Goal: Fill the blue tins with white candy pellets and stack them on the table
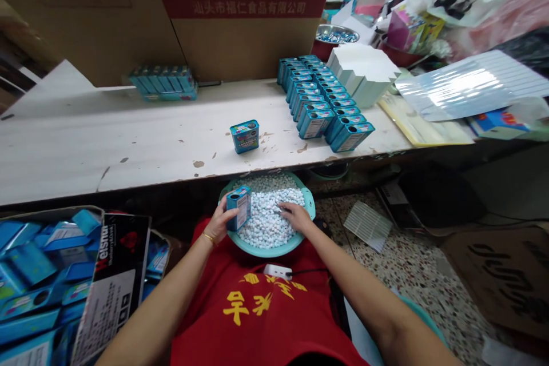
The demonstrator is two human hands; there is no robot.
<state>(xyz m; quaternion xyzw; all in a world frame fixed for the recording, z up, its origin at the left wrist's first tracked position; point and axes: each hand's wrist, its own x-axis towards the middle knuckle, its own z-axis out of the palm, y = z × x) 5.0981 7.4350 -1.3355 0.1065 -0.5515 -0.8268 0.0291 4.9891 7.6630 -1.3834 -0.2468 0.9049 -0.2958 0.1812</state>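
Note:
My left hand (221,220) is closed round a small blue tin (239,210) with a dark round hole in its top, held tilted over the left side of a turquoise basin (262,252). Small white round candies (268,229) fill the basin, which rests at my lap. On the right side, my right hand (295,217) reaches into the candies, its fingers stretched out and slightly apart; the fingertips are partly hidden among them. Another blue tin (245,137) stands alone on the white table (206,126) just beyond the basin.
Rows of blue tins (319,120) stand at the table's right, beside stacked white card (364,71). A shrink-wrapped tin pack (165,83) sits before a large cardboard box (240,40). A carton (111,263) of loose blue tins is at lower left.

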